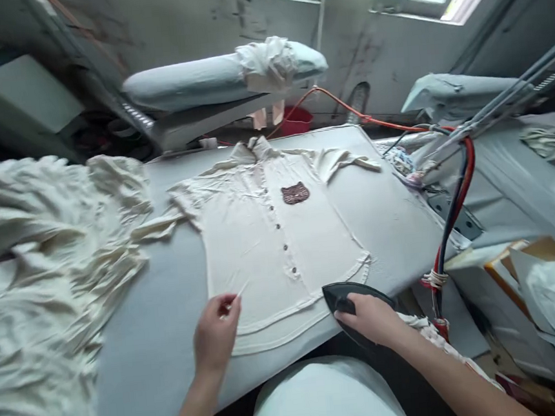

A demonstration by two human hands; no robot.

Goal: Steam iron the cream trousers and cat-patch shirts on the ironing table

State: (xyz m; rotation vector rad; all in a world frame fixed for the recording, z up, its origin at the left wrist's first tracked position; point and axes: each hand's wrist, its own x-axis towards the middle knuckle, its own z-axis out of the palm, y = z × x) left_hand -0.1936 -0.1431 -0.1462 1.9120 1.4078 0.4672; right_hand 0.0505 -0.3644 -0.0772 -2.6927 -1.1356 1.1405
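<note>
Cream button-up shirt (242, 250) front-up on padded ironing table (142, 323), collar at far side. Left hand (215, 336) — fingertips pinched on shirt fabric above hem. Right hand (372, 318) — wrapped round handle of black iron (337, 289), tip at hem.

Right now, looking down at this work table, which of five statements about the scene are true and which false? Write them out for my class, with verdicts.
1. The right hand grips a dark, pointed iron. True.
2. The short-sleeved cream cloth shirt lies with its collar nearest the person. False: its hem is nearest, its collar farthest.
3. A crumpled cream cloth heap lies to the left of the shirt. True.
4. The left hand covers the brown cat-head-shaped patch. False: it is near the hem, apart from the patch.
5. A red bucket shows beyond the table. True.
</note>
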